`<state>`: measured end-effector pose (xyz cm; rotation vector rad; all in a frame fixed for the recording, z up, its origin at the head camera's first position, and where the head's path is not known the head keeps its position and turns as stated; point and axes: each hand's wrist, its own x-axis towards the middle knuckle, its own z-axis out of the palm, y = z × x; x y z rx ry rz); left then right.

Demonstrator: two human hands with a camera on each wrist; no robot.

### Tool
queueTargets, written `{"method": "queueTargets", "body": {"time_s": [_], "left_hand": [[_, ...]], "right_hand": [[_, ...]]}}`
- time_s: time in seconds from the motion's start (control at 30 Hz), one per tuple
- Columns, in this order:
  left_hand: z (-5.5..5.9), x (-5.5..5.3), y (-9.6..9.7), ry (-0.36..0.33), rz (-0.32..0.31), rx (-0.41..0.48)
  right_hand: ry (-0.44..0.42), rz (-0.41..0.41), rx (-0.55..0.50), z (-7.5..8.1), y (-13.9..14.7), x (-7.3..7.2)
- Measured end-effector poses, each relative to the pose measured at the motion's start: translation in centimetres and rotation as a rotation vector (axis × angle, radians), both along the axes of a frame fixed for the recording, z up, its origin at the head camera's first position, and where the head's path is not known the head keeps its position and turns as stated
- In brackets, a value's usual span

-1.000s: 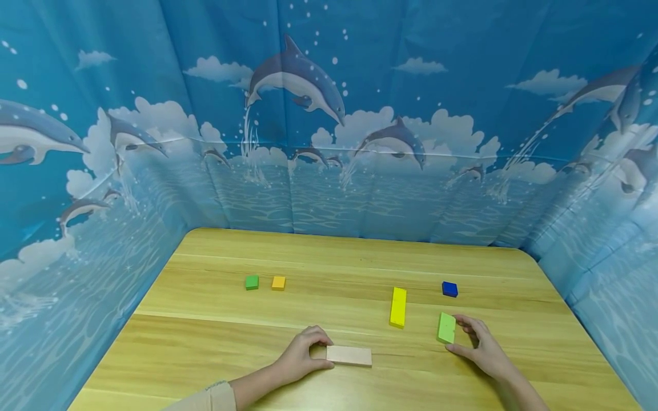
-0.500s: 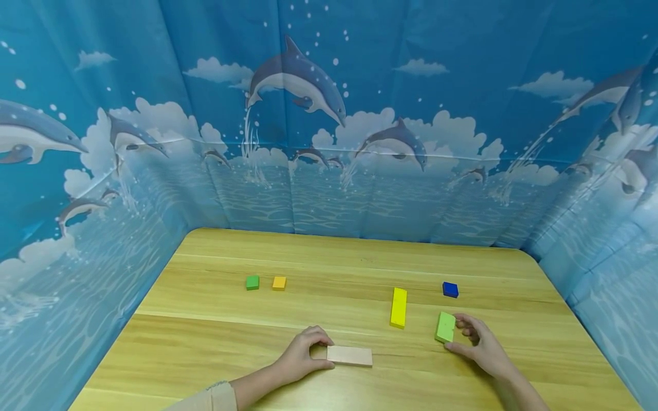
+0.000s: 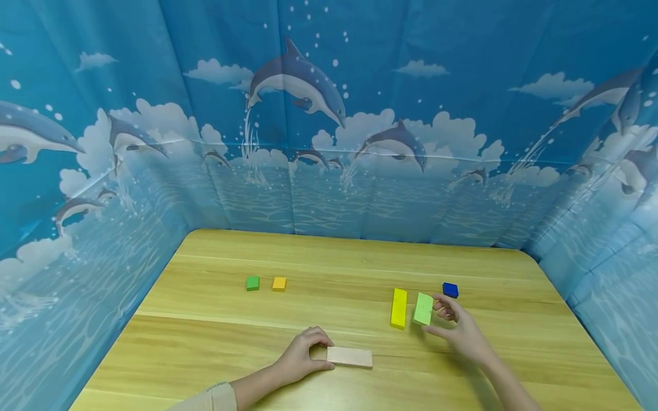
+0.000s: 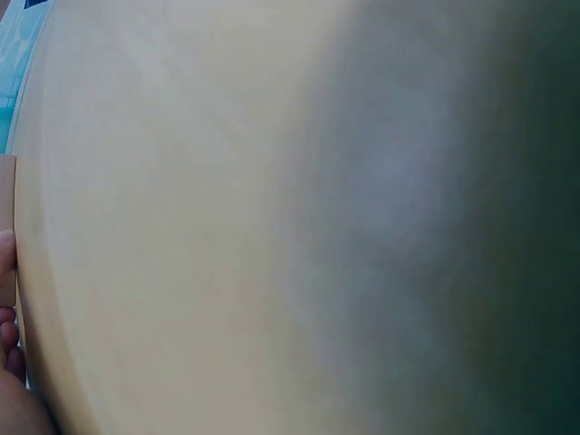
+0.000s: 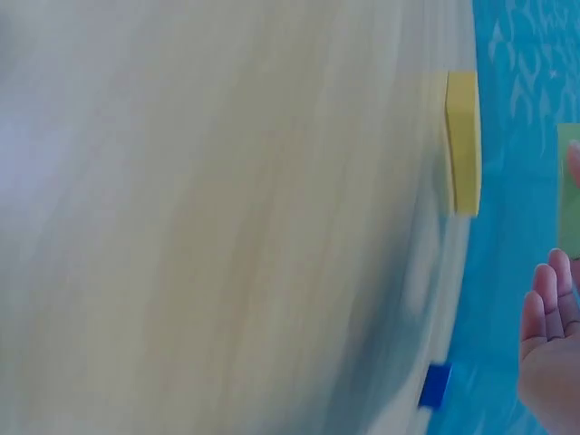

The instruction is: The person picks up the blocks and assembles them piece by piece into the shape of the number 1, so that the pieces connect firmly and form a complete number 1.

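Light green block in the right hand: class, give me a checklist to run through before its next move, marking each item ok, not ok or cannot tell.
1. Light green block pinched by the right hand: ok.
2. Light green block off the table: ok, it appears raised, with shadow below.
3. Gap between it and the yellow block: ok, they are apart.
4. Left hand holding the pale wooden block: ok, at its left end.
5. Yellow and pale blocks parallel: not ok, they lie crosswise.
6. Grip firmness: cannot tell.

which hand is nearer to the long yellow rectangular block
Right. The right hand is right of the yellow block; the left hand is farther, at its lower left.
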<state>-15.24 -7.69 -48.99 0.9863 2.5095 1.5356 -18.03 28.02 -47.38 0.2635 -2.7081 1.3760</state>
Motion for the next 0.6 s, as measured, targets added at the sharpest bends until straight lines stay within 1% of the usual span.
{"method": "queueTargets", "body": {"time_s": [0.17, 0.37, 0.47, 0.53, 0.6], "left_hand": [[-0.1, 0.0, -0.1, 0.008, -0.012, 0.005], [-0.3, -0.1, -0.3, 0.023, -0.032, 0.02], [-0.3, -0.2, -0.3, 0.029, -0.038, 0.023], [-0.3, -0.2, -0.3, 0.025, -0.04, 0.023], [-0.3, -0.2, -0.3, 0.022, -0.042, 0.025]], "right_hand": [[0.017, 0.035, -0.033, 0.1, -2.2, -0.6], [0.027, 0.112, -0.097, 0.0, -4.9, -1.1], [0.028, 0.145, -0.102, -0.1, -6.2, -1.4], [0.031, 0.164, -0.097, 0.3, -7.2, -1.2], [0.034, 0.184, -0.094, 0.2, -8.1, -1.3]]}}
